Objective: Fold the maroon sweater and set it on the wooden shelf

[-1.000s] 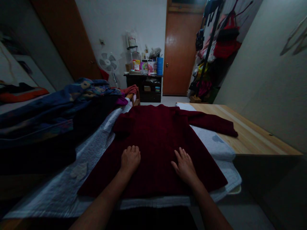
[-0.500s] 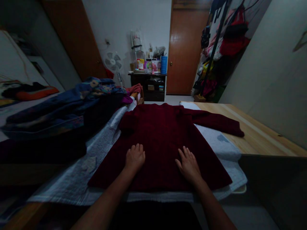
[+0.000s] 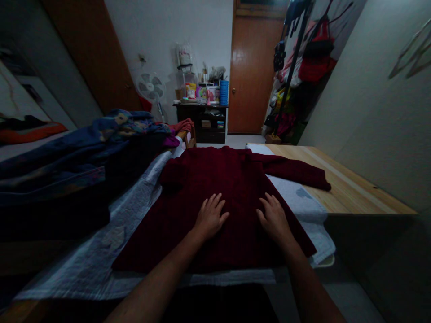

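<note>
A dark red long-sleeved garment lies spread out in front of me, its hem towards me. One sleeve stretches out to the right; the left one looks folded in. My left hand rests palm down on the middle of the cloth, fingers spread. To the right, my right hand lies flat on the garment with its fingers apart. Neither hand grips anything. Beneath the garment is a pale blue-white quilted cloth, showing along the left, front and right.
A heap of blue patterned and dark clothes lies at the left. On the right is a wooden tabletop. Behind stand a white fan, a dark cabinet with goods on it, a brown door and hanging bags.
My left hand has slid right and a little forward over the garment, its fingers now more spread. My right hand has moved slightly forward and right. The view has shifted a little.
</note>
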`<state>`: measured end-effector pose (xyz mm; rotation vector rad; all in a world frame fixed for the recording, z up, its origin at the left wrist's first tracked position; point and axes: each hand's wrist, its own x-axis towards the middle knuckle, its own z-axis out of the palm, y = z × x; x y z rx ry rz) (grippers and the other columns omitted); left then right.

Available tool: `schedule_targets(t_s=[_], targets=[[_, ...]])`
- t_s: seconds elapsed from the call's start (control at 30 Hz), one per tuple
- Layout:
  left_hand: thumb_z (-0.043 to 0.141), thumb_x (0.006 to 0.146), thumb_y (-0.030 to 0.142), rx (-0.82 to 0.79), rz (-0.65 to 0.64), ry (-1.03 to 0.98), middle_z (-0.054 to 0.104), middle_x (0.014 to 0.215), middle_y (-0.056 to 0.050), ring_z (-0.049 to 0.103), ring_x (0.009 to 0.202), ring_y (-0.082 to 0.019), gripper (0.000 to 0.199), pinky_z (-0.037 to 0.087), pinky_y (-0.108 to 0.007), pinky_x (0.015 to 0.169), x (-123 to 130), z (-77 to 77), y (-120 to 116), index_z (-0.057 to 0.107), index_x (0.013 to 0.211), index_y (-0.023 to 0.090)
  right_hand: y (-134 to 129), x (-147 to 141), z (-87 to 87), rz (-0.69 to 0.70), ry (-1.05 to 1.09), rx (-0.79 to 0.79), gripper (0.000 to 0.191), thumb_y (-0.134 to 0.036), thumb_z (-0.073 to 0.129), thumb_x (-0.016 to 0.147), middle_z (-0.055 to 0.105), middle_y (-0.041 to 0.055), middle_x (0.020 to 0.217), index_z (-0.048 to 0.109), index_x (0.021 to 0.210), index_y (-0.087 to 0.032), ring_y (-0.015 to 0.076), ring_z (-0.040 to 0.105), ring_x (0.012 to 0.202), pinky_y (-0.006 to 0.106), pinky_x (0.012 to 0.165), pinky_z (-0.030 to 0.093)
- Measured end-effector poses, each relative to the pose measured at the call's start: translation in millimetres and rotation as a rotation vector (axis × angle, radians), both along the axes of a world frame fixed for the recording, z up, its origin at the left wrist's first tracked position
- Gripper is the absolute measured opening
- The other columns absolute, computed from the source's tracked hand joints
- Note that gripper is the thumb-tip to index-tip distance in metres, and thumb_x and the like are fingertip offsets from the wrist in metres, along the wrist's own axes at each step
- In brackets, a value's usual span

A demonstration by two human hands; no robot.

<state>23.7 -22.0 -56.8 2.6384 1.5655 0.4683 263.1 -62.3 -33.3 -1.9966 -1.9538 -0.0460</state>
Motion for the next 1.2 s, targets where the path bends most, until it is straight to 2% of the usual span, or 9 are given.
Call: schedule_targets(t_s=[0.13,0.23,0.37,0.6,0.77,0.93,1.03,1.13,1.2], targets=[[0.048,0.089,0.048,-0.087,-0.113,-0.056,0.038,0.15,-0.006,0.026,0.141,-0.028,0.052,0.022,-0.052,0.113,17.6,-17.6,-8.3,0.047,0.137,0.025,2.5,14.0,10.4,-0.143,-0.076,0.016,0.047,-0.027,0.047,0.088,0.034,0.0181,0.148,0.051,0.132,-0.012,0.0351,0.026,0.138,0.048,0.109,0.027],[0.053,0.086,0.047,-0.094,-0.115,-0.059,0.038,0.15,-0.006,0.025,0.141,-0.029,0.055,0.019,-0.054,0.114,18.2,-22.6,-12.0,0.046,0.137,0.027,1.2,26.5,19.9,-0.207,-0.088,-0.056,0.049,-0.029,0.049,0.088,0.047,0.019,0.138,0.046,0.134,-0.013,0.0338,0.044,0.124,0.046,0.1,0.035],[0.053,0.086,0.046,-0.086,-0.121,-0.037,0.036,0.151,-0.005,0.023,0.141,-0.03,0.054,0.019,-0.055,0.113,16.2,-21.9,-13.0,0.047,0.137,0.029,0.0,42.1,33.0,-0.229,-0.104,-0.149,0.049,-0.033,0.05,0.088,0.062,0.0176,0.113,0.045,0.133,-0.013,0.03,0.058,0.103,0.039,0.086,0.042],[0.049,0.09,0.039,-0.131,-0.239,-0.002,0.038,0.15,-0.002,0.025,0.141,-0.029,0.048,0.015,-0.062,0.111,23.5,-16.7,-20.8,0.044,0.138,0.034,-3.2,65.0,35.0,-0.227,-0.201,-0.296,0.036,-0.037,0.059,0.084,0.064,0.0173,0.104,0.059,0.111,-0.013,0.0296,0.06,0.097,0.035,0.076,0.041],[0.049,0.092,0.036,-0.149,-0.299,-0.03,0.042,0.148,-0.001,0.03,0.139,-0.026,0.042,0.013,-0.062,0.112,25.9,-13.8,-27.4,0.048,0.134,0.035,-4.9,79.2,36.8,-0.174,-0.187,-0.353,0.024,-0.03,0.056,0.083,0.064,0.0171,0.102,0.064,0.097,-0.012,0.0258,0.06,0.093,0.032,0.075,0.039],[0.047,0.092,0.029,-0.162,-0.323,-0.054,0.047,0.145,-0.001,0.034,0.137,-0.024,0.036,0.015,-0.06,0.112,24.4,-11.1,-30.4,0.056,0.126,0.037,-12.4,73.7,53.8,-0.107,-0.007,-0.375,0.02,-0.024,0.048,0.083,0.066,0.0118,0.09,0.063,0.091,-0.014,0.0204,0.061,0.082,0.027,0.066,0.038],[0.049,0.091,0.024,-0.167,-0.332,-0.108,0.05,0.142,-0.002,0.036,0.136,-0.023,0.038,0.016,-0.055,0.114,22.2,-11.6,-31.0,0.056,0.126,0.034,-20.3,65.6,65.3,-0.077,0.214,-0.386,0.023,-0.026,0.049,0.083,0.067,0.0071,0.085,0.06,0.101,-0.015,0.0177,0.06,0.075,0.025,0.062,0.039],[0.053,0.086,0.021,-0.176,-0.312,-0.203,0.051,0.141,-0.005,0.04,0.133,-0.02,0.055,0.019,-0.05,0.115,19.6,-15.7,-30.4,0.04,0.14,0.029,-25.9,58.0,69.8,0.012,0.494,-0.442,0.047,-0.031,0.05,0.083,0.068,0.0034,0.083,0.045,0.128,-0.016,0.016,0.061,0.069,0.024,0.061,0.042],[0.056,0.084,0.021,-0.176,-0.284,-0.27,0.051,0.14,-0.007,0.043,0.131,-0.019,0.07,0.022,-0.048,0.115,18.3,-19.3,-29.4,0.026,0.146,0.025,-26.0,51.9,67.9,0.062,0.566,-0.425,0.061,-0.031,0.052,0.082,0.068,0.0028,0.084,0.036,0.138,-0.016,0.0162,0.062,0.068,0.026,0.063,0.045]])
